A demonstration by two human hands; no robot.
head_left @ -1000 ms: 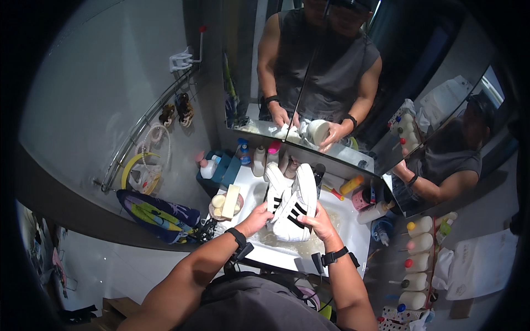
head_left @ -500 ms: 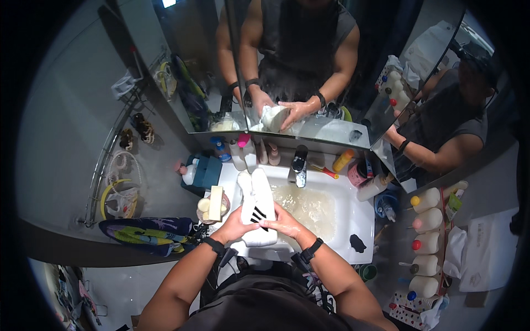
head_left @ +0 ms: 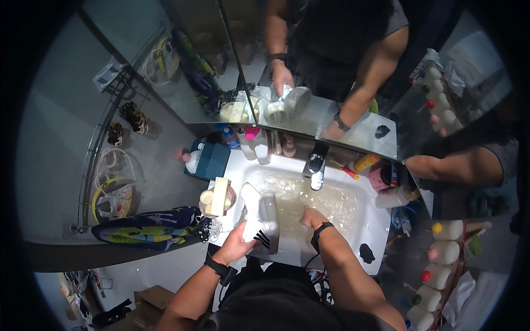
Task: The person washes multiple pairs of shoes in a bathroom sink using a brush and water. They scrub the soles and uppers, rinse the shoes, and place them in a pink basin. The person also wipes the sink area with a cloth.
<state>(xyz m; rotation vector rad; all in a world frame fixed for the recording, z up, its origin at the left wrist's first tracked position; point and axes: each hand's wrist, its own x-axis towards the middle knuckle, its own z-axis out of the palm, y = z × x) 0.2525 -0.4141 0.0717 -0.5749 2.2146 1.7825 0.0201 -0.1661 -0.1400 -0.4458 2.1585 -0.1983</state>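
My left hand [head_left: 237, 243] grips the heel end of a white sneaker [head_left: 251, 207] with black stripes. The shoe is tipped on its side over the left part of the sink [head_left: 362, 226], its greyish sole facing right. My right hand [head_left: 311, 217] is dipped into the cloudy, bubbly water in the basin, apart from the shoe. The murky water hides its fingers. At the back of the basin stands the faucet [head_left: 316, 168].
A basket of soap bars [head_left: 222, 196] sits on the left rim by a teal box [head_left: 212, 160]. Bottles [head_left: 262, 149] line the back. On the right are a red-handled brush [head_left: 348, 171], a black item [head_left: 366, 253] and several capped containers [head_left: 444, 252]. A patterned towel [head_left: 146, 229] hangs left.
My right hand has let go of the sneaker and moved right, down into the water. The shoe has turned in my left hand, so its sole now shows. The view has shifted.
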